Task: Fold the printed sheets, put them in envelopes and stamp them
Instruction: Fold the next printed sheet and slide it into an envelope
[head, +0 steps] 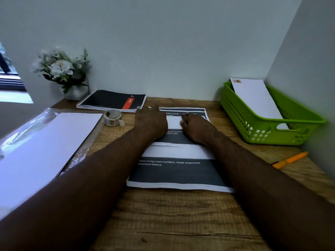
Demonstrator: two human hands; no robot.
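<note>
Your left hand (151, 122) lies flat, fingers straight, on the far left part of the printed sheets (178, 171); your right hand (194, 126) rests on the far right part with fingers bent down onto the paper, though I can't tell if they pinch an edge. Both likely sit there to pin the top of the stack and draw the far end toward you for a fold. The sheets lie mid-desk (181, 223), long side running away from you, handy for folding. The stamp roll (112, 118) sits just left of them, the pack of blank envelopes (45, 142) further left in its plastic wrap. One stamped envelope (257, 100) leans in the green basket (253, 131) at right, probably the done pile. Orange pen (291, 159) near right, notebook (112, 101) and flowers (61, 69) at the back.
</note>
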